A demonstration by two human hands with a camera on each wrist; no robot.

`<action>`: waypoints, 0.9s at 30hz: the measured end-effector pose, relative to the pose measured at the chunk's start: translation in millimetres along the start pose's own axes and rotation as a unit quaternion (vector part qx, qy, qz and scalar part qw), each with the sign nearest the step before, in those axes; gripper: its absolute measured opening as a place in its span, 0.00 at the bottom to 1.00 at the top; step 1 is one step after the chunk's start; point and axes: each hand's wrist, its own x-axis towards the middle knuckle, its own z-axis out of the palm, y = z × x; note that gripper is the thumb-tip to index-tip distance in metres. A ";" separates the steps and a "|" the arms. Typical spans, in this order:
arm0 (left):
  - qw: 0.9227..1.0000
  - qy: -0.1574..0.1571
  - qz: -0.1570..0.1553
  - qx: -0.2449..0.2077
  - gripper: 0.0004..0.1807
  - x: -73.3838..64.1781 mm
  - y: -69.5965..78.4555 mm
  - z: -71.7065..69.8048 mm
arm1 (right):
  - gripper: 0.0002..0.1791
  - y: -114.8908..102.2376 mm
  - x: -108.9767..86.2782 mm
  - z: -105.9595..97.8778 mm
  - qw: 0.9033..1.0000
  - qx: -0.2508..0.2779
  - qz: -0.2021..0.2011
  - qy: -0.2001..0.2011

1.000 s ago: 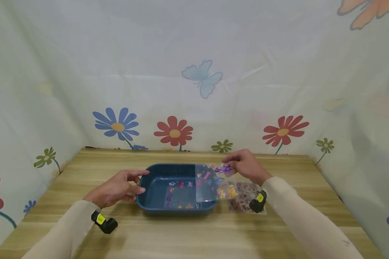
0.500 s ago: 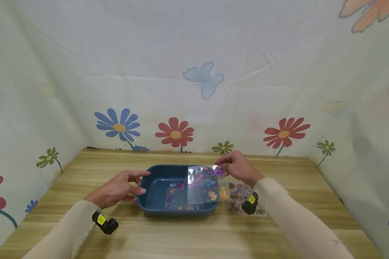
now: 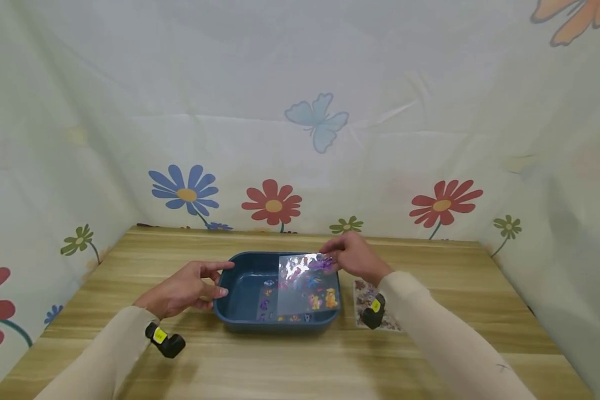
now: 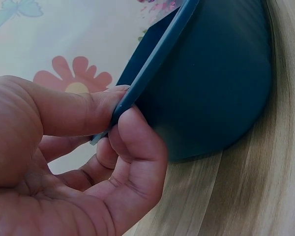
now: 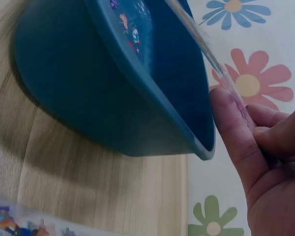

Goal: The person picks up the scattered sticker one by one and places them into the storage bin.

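My left hand [image 3: 187, 287] pinches the left rim of a dark blue plastic basin [image 3: 240, 321], thumb on one side and fingers on the other in the left wrist view. My right hand [image 3: 355, 256] pinches the upper right corner of a clear sticker sheet [image 3: 292, 297] printed with colourful cartoon ponies. That sheet is over the right half of the basin, and the right wrist view shows it edge-on above the rim. Inside the basin lies another clear sheet with small pony figures [image 3: 264, 304], partly covered by the held one.
On the wooden table [image 3: 300, 366], right of the basin, lies a further sheet [image 3: 362, 300] densely printed with small figures, partly hidden under my right wrist. A white cloth [image 3: 220, 139] with printed flowers hangs behind the table.
My right hand has moved left with the sticker sheet, from beyond the basin's right edge to over its right half. My left hand keeps its place on the rim.
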 end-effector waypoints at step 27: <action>1.000 0.001 -0.007 -0.007 0.42 3.1 1.0 1.2 | 0.13 -8.0 15.4 35.2 0.991 -0.131 -0.019 0.024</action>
